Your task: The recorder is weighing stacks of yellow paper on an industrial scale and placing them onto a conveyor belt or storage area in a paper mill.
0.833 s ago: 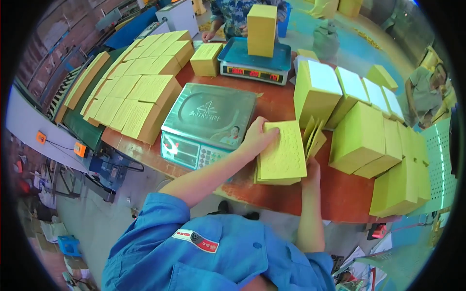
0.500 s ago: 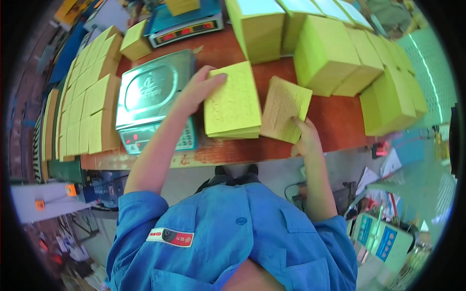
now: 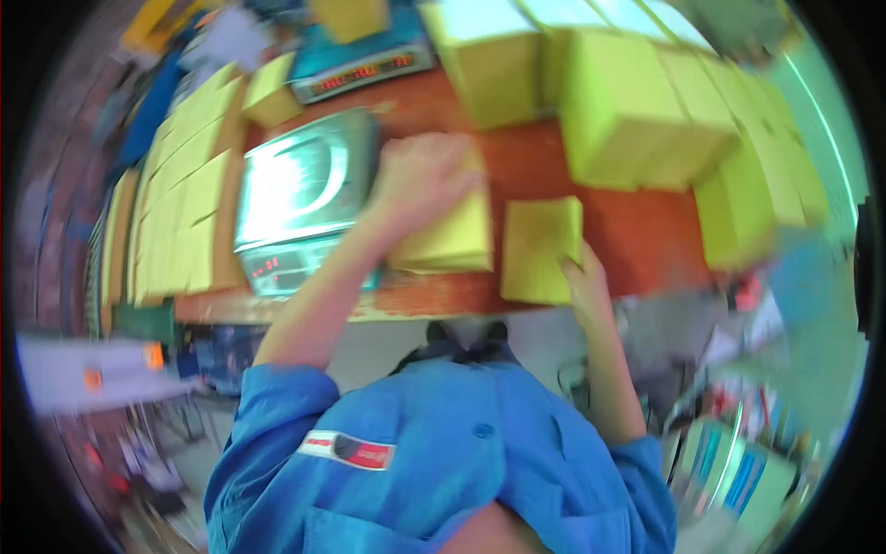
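A squared stack of yellow paper (image 3: 448,242) rests on the red table in front of me. My left hand (image 3: 423,177) lies over the top of this stack, its fingers blurred by motion and partly hidden. To the right, my right hand (image 3: 588,280) pinches a thin yellow paper piece (image 3: 538,249) by its right edge, thumb on top. This piece is apart from the stack and its face is plain yellow. Left of my left hand stands a digital scale (image 3: 300,180) with a shiny metal pan and lit red digits.
Rows of yellow paper blocks (image 3: 175,217) line the table's left side. Taller yellow blocks (image 3: 618,111) stand at the back right. A second scale (image 3: 365,65) at the back carries a yellow block. The red table (image 3: 637,240) ends just before my body.
My left hand has moved from the stack's upper left edge onto its top. The paper in my right hand has turned straighter and moved slightly nearer. The whole view has shifted a little.
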`<state>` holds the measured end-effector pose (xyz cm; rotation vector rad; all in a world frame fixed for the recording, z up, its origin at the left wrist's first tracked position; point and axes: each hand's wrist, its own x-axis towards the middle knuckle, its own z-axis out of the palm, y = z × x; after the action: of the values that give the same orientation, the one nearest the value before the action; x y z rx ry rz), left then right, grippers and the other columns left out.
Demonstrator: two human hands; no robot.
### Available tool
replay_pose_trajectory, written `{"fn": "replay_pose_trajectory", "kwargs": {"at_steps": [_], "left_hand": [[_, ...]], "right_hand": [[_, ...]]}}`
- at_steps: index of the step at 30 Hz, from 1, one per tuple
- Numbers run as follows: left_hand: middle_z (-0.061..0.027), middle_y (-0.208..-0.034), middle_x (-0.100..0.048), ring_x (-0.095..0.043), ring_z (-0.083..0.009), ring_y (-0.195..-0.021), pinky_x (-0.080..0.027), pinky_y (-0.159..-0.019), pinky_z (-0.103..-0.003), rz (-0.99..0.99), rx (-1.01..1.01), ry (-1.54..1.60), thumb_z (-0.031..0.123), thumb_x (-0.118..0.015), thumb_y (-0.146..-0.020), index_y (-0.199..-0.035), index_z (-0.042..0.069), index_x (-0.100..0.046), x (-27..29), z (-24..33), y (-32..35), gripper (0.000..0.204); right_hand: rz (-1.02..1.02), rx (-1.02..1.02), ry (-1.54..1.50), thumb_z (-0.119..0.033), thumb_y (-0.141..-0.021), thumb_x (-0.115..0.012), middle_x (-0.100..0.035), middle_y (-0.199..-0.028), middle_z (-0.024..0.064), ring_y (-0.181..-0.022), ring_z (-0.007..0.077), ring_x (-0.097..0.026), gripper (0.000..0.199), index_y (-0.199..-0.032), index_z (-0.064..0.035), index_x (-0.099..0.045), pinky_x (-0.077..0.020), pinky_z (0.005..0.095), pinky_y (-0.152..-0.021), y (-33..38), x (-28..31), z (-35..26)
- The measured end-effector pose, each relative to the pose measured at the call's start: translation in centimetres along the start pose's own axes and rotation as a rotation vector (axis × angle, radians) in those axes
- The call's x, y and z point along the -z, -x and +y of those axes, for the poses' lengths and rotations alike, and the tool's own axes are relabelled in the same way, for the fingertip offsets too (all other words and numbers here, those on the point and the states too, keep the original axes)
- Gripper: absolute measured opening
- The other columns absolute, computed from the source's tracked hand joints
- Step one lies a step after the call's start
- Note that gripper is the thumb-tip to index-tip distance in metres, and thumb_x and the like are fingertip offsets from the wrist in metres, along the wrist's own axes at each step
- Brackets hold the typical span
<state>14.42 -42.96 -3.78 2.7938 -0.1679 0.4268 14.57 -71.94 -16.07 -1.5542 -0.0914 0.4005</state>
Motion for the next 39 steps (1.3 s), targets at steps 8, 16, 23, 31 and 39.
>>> {"fn": "replay_pose_trajectory", "kwargs": {"at_steps": [8,16,23,31,39], "left_hand": [[-0.0159,-0.118,-0.056,-0.049,-0.0346,-0.121,-0.031,-0.102,-0.059,-0.105,0.064,-0.066,0.051,-0.054,-0.088,-0.127,0.011,-0.053,1.1,2.2,3.2,0.056],[-0.0172,-0.141,-0.043,-0.041,-0.0349,-0.132,-0.031,-0.111,-0.049,0.523,0.055,0.133,0.021,-0.073,-0.079,-0.134,0.009,-0.048,6.3,-1.7,9.4,0.062],[-0.0168,-0.138,-0.049,-0.042,-0.0343,-0.132,-0.029,-0.111,-0.051,0.361,0.659,-0.591,0.040,-0.059,-0.091,-0.132,0.005,-0.053,17.2,-24.4,26.7,0.054],[-0.0280,-0.144,-0.038,-0.033,-0.0423,-0.137,-0.021,-0.115,-0.053,0.080,0.527,-0.456,0.059,-0.056,-0.083,-0.137,-0.004,-0.044,16.0,-33.5,35.6,0.083],[-0.0256,-0.144,-0.038,-0.034,-0.0414,-0.136,-0.031,-0.107,-0.057,-0.042,0.263,-0.167,0.050,-0.065,-0.076,-0.136,0.002,-0.045,20.8,-23.6,43.6,0.080]], "right_hand": [[-0.118,-0.056,0.105,0.001,-0.088,-0.048,-0.058,-0.120,0.0122,-0.107,0.0202,-0.056,0.045,-0.133,0.0027,-0.047,-0.0443,0.0329,-0.094,2.5,-0.5,0.6],[0.139,0.364,0.593,-0.004,-0.094,-0.050,-0.057,-0.126,0.0172,-0.110,0.0249,-0.058,0.039,-0.132,0.0035,-0.049,-0.0458,0.0346,-0.094,2.1,1.6,-5.7],[-0.346,0.842,0.342,0.002,-0.091,-0.046,-0.065,-0.106,0.0167,-0.095,0.0223,-0.063,0.026,-0.113,0.0043,-0.060,-0.0499,0.0333,-0.086,10.7,-10.7,-14.3],[-0.940,-0.257,-0.089,-0.005,-0.092,-0.051,-0.066,-0.103,0.0150,-0.093,0.0231,-0.065,0.024,-0.113,0.0046,-0.058,-0.0518,0.0354,-0.085,14.5,-36.9,2.5],[-0.776,-0.741,-0.736,-0.022,-0.090,-0.059,-0.057,-0.128,0.0112,-0.117,0.0286,-0.055,0.052,-0.136,-0.0051,-0.043,-0.0395,0.0432,-0.103,19.0,-50.8,11.7]]}}
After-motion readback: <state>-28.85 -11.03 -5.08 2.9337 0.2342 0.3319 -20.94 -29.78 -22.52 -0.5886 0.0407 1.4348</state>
